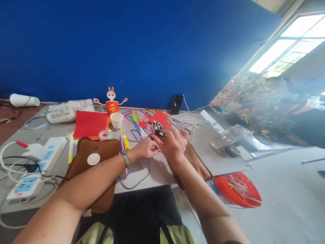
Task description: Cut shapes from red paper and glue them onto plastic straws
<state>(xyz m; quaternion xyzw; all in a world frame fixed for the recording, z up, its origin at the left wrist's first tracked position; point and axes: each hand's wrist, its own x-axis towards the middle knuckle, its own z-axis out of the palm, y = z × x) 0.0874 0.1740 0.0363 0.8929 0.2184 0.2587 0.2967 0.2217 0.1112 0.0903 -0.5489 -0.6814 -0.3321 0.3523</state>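
Observation:
My left hand (145, 148), with a green bangle at the wrist, is closed, its fingertips meeting my right hand over the table. My right hand (175, 142) reaches in with bent fingers pressed together. Whatever either hand pinches is hidden by the fingers. Just beyond them lies a small black bundle with whitish tips (157, 128), close to my right fingertips. A thin black cord (148, 169) runs from beneath my left hand and loops across the table. Red card (160, 118) and coloured pipe cleaners (132, 120) lie behind the hands.
A red paper cup with a rabbit figure (112, 105) stands behind a white paper cup (116, 120). Brown cushions (99, 149) flank the hands. Left are red sheets (91, 122) and a power strip (38, 173); right, a clear jar (236, 134) and an orange bin (243, 189).

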